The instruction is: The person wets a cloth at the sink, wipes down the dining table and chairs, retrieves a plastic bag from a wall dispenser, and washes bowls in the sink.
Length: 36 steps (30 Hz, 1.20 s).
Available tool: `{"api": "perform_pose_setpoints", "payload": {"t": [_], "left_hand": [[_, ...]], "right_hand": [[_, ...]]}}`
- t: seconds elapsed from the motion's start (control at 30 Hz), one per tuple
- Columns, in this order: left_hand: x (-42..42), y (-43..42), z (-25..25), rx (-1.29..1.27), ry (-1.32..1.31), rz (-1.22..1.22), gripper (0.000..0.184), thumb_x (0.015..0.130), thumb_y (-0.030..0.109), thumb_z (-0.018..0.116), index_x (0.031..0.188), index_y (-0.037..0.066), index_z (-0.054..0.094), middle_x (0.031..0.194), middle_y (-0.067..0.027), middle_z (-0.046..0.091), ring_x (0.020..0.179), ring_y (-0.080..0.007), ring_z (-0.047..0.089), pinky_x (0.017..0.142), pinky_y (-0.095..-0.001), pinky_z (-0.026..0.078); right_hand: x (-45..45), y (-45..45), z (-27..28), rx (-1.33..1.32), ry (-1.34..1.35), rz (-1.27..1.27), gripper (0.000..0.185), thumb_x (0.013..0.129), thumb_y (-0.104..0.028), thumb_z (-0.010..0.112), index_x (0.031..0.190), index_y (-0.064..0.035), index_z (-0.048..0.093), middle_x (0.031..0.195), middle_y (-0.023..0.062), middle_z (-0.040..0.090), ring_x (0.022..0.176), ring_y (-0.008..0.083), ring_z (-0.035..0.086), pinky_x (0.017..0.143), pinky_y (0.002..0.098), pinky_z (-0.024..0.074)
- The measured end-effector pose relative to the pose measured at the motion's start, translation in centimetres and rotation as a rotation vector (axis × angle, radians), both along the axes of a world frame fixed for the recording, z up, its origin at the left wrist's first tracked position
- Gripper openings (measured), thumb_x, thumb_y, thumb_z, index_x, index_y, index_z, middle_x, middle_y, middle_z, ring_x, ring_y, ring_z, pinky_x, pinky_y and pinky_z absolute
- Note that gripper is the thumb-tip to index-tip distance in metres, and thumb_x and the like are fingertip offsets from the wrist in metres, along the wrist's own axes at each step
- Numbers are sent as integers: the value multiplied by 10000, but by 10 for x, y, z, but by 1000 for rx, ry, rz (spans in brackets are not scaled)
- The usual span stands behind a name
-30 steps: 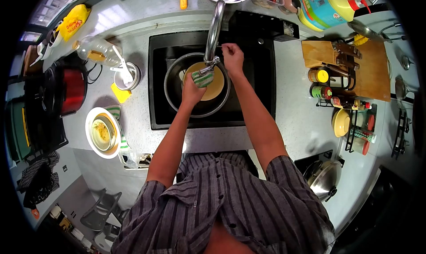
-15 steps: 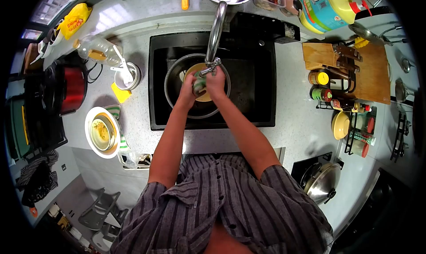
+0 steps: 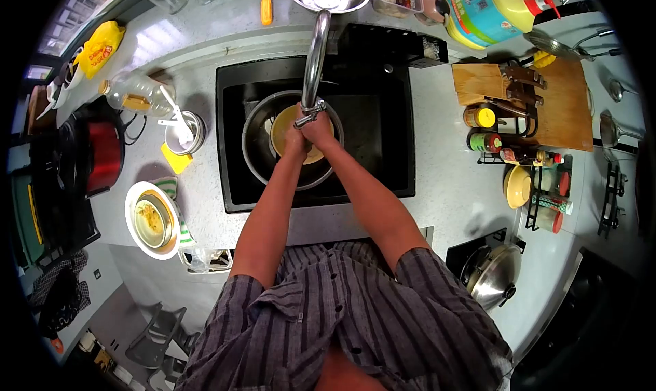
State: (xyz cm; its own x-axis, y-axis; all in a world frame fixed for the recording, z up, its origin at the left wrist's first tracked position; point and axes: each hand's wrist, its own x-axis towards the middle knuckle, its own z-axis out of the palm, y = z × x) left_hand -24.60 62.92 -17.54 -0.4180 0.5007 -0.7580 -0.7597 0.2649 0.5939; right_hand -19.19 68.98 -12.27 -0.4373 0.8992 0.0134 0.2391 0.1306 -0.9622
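My left hand [image 3: 295, 142] and my right hand [image 3: 318, 131] are pressed together beneath the faucet [image 3: 316, 59], above a yellowish bowl [image 3: 279, 132]. That bowl sits inside a larger metal basin [image 3: 251, 156] in the black sink [image 3: 372, 179]. Both hands look closed; the faucet end and the hands themselves hide most of the fingers, and I cannot make out what is between them.
Left of the sink stand a white bowl [image 3: 132, 220] with nested dishes, a cup with spoons [image 3: 193, 135], a yellow sponge [image 3: 176, 160] and a clear bottle [image 3: 147, 90]. To the right are seasoning jars [image 3: 480, 117], a wooden cutting board [image 3: 560, 111] and a lidded pan [image 3: 497, 279].
My hands have come closer together; the greenish-white item visible between them before is now hidden. The whole view has shifted slightly.
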Motion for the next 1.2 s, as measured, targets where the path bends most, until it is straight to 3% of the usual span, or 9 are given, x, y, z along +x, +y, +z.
{"api": "perform_pose_setpoints", "payload": {"t": [0.13,0.33,0.47,0.53,0.67,0.7,0.83,1.03,1.2], "left_hand": [[-4,5,-29,104,-36,93,294,1003,353,480,1060,103,624,892,-69,645,697,-207,639,542,-321,488],[-12,3,-9,213,-90,31,268,1035,353,481,1108,152,643,901,21,676,750,-154,667,623,-313,542],[-6,-6,16,160,150,25,249,1018,292,479,1119,101,603,993,-32,655,842,-164,650,713,-322,522],[5,-9,26,192,427,-6,236,1019,238,458,1128,49,547,1013,-65,622,873,-173,617,760,-340,497],[14,-41,76,342,1540,-562,481,870,140,631,1292,-9,456,1246,-205,517,1103,-389,522,964,-413,441],[20,-52,78,322,1496,-602,703,801,125,705,1393,-36,363,1338,-291,418,1183,-494,450,1010,-457,419],[50,-63,73,133,1359,-620,747,808,169,749,1407,-41,354,1403,-311,383,1220,-497,481,986,-489,449],[38,-46,62,-178,1208,-633,405,790,193,749,1111,12,581,968,-237,690,950,-443,659,796,-518,513],[13,-47,53,-100,1293,-954,222,781,129,711,955,1,659,860,-217,699,869,-446,670,711,-506,522]], "right_hand": [[13,36,21,265,-120,26,62,831,-129,642,853,-80,672,836,169,693,851,381,626,782,456,507],[2,76,17,258,-212,-142,258,930,-252,589,839,-34,694,742,174,675,775,385,639,762,442,515],[11,50,-4,157,-8,-78,296,944,-265,651,1115,-24,635,902,118,688,770,240,647,755,397,516],[23,20,-5,-448,130,-1,369,927,-262,709,1200,-48,582,1030,98,663,806,175,621,745,366,513],[42,-5,7,-1080,291,-132,347,907,-223,721,1179,-53,589,1079,114,643,891,176,609,784,381,507],[42,-9,16,-1111,328,-211,338,905,-208,713,1178,-53,589,1086,114,636,911,177,603,795,389,504],[20,-40,-10,-676,54,-485,173,892,-4,538,1023,-11,650,943,88,671,875,191,632,799,334,500],[14,-42,11,-468,290,-362,198,829,79,458,742,-8,614,760,60,617,770,162,607,734,302,491],[13,-33,7,-579,464,-305,223,796,95,408,673,-33,545,636,44,531,593,141,510,579,296,426]]}}
